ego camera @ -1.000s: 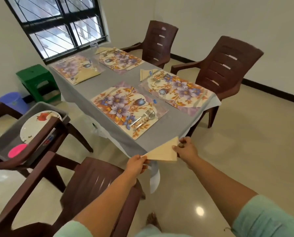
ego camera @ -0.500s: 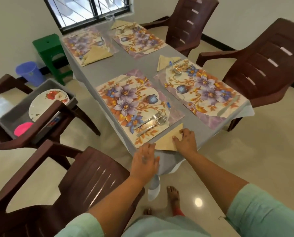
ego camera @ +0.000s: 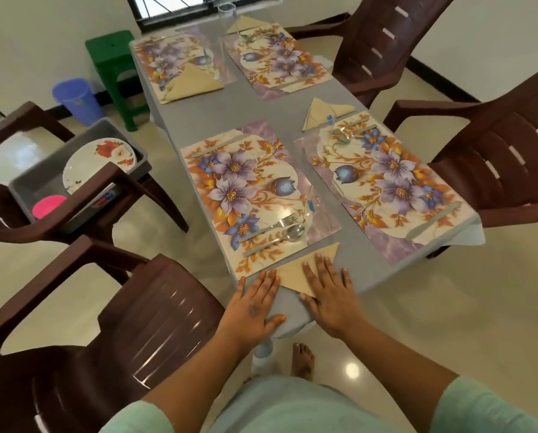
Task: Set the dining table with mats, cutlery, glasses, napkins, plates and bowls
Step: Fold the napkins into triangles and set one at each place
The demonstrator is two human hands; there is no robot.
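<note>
Grey table (ego camera: 199, 120) holds four mats; my left hand (ego camera: 255, 304) and right hand (ego camera: 330, 295) lie flat, fingers straight, pressing the folded napkin (ego camera: 296, 273) beside the nearest mat (ego camera: 252, 195) to smooth its creases.

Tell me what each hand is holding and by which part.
Nothing is gripped. The right hand presses flat on the folded napkin; the left hand lies flat at its left corner.

Soft window daylight (wide-angle edge warp)
</note>
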